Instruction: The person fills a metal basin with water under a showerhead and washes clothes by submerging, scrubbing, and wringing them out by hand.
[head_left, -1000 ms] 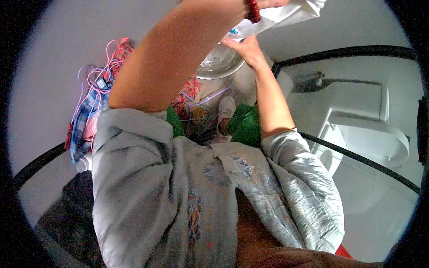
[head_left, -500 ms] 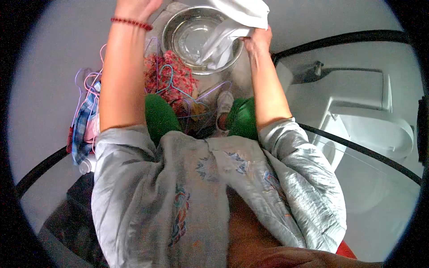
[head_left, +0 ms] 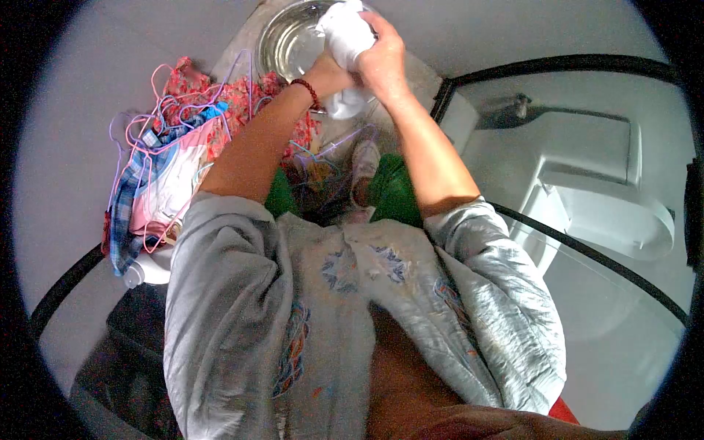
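Observation:
A bunched white cloth [head_left: 345, 33] is gripped in both hands over the right side of a metal basin [head_left: 275, 51]. My left hand [head_left: 330, 75], below a dark red bead bracelet, is closed round the lower part of the cloth. Above and to its right, my right hand [head_left: 383, 60] wraps the upper part, its fingers partly seen. A loose end of the cloth hangs below the hands. Shallow clear water [head_left: 299, 48] appears to lie in the basin, whose right side is hidden behind the cloth and hands.
At left, several clothes on hangers lie heaped: a red floral garment [head_left: 242, 92], a blue plaid one [head_left: 132, 198] and a pale pink one [head_left: 176, 183]. A white bottle [head_left: 150, 269] lies below them. A glass panel with a black frame [head_left: 565, 64] and a white toilet [head_left: 623, 213] are at right.
My left hand has come down and right from the top edge onto the cloth. The cloth, spread out before, is now bunched between both hands. The left arm uncovers more clothes.

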